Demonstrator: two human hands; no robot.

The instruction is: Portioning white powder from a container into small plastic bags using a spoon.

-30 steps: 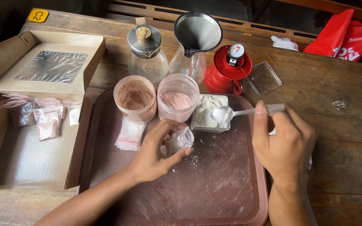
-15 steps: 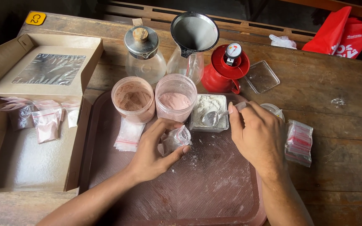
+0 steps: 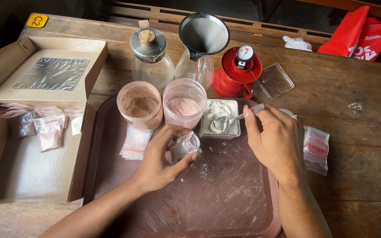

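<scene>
My left hand point(image 3: 162, 158) holds a small clear plastic bag point(image 3: 185, 145) open over the brown tray point(image 3: 225, 198); some white powder is in the bag. My right hand point(image 3: 272, 143) grips a metal spoon point(image 3: 225, 122) whose bowl rests in the white powder of a small square clear container point(image 3: 219, 119). Just left of that container stand two round pink jars, one with pink powder point(image 3: 184, 105) and one with brown powder point(image 3: 140, 104).
An open cardboard box point(image 3: 36, 132) at the left holds several filled small bags point(image 3: 49, 128). Flat empty bags point(image 3: 135, 141) lie on the tray; a bag pack point(image 3: 316, 147) sits right of it. Behind stand a glass jar point(image 3: 151, 57), a strainer on a carafe point(image 3: 201, 39), a red kettle point(image 3: 234, 72) and a clear lid point(image 3: 276, 80).
My right hand brought the spoon from above the tray leftward and down into the white powder container. My left hand with the bag has barely moved.
</scene>
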